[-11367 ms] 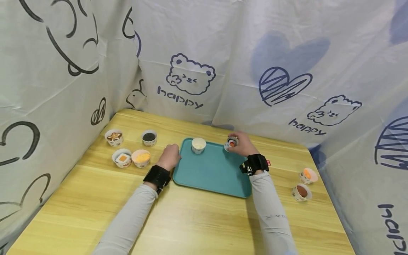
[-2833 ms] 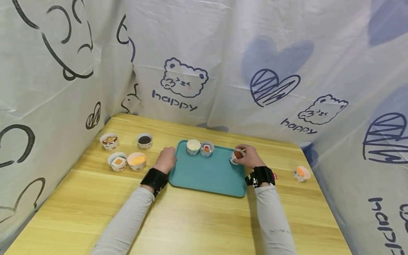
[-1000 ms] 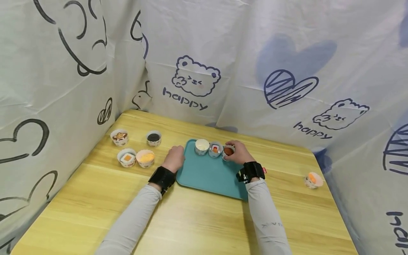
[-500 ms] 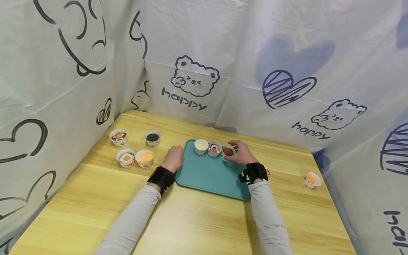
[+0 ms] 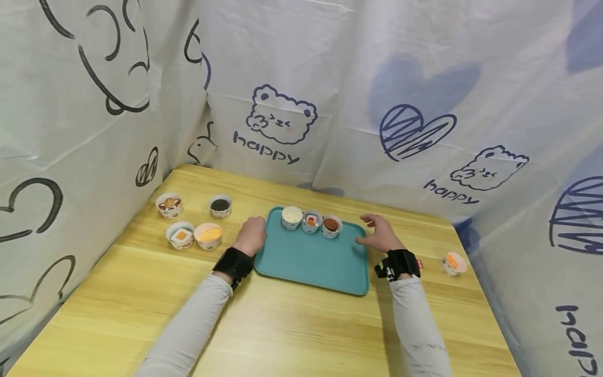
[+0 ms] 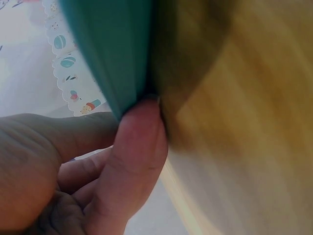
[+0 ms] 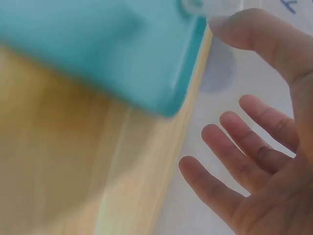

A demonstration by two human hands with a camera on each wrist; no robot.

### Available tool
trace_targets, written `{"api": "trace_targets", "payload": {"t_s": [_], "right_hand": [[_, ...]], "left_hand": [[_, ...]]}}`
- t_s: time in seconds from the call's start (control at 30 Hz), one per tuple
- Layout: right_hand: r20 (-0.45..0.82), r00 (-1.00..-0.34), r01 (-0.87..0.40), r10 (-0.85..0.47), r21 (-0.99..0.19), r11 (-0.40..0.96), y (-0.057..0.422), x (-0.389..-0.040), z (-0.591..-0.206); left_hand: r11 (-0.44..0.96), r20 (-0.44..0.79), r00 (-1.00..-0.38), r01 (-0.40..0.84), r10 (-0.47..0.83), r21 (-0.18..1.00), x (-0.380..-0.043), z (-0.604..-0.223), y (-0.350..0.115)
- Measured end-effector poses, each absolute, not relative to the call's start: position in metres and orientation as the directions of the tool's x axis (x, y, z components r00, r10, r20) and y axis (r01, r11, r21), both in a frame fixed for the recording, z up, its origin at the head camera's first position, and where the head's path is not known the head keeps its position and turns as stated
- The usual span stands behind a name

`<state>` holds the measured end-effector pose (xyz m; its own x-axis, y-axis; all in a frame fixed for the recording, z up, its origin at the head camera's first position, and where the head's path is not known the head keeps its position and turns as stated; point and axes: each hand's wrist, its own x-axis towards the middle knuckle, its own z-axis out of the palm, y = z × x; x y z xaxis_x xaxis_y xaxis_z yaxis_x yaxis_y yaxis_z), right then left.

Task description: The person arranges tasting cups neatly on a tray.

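My left hand (image 5: 251, 235) pinches the left edge of the teal tray (image 5: 311, 262); in the left wrist view the thumb and a finger meet at its rim (image 6: 115, 44). Along the tray's back side stand three patterned paper cups in a row: one with cream-white content (image 5: 292, 218), one with a red, white and orange piece (image 5: 311, 221), and one with a brown round piece (image 5: 332, 226). Holding nothing, my right hand (image 5: 380, 234) hovers at the tray's right edge, its fingers spread in the right wrist view.
On the left stand cups with a gold star (image 5: 169, 205), a black round piece (image 5: 220, 206), a white square (image 5: 181, 235) and a yellow piece (image 5: 209, 236). A pink cup (image 5: 454, 264) with an orange piece stands near the table's right edge. Printed curtains hang around the table.
My right hand carried the brown-piece cup from the right onto the tray, slid it left beside the other two, let go and moved off right. My left hand stays at the tray's left edge.
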<state>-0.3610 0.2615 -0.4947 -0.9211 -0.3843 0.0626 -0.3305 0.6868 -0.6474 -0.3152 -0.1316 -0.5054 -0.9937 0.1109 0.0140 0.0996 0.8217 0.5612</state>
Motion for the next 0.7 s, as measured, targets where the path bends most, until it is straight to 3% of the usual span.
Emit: {"api": "trace_targets", "payload": {"t_s": [0.2,0.7], "right_hand": [[-0.012,-0.955,-0.236,-0.297,-0.578,0.782,0.283,-0.341,-0.478],[0.015,-0.965,-0.230,-0.260,-0.514,0.826,0.334,-0.322,-0.478]], "left_hand": [[0.824,0.017,-0.994,0.096,0.104,0.559,-0.317,-0.507,-0.133],[0.830,-0.001,-0.995,0.084,0.102,0.551,-0.315,-0.505,-0.130]]}}
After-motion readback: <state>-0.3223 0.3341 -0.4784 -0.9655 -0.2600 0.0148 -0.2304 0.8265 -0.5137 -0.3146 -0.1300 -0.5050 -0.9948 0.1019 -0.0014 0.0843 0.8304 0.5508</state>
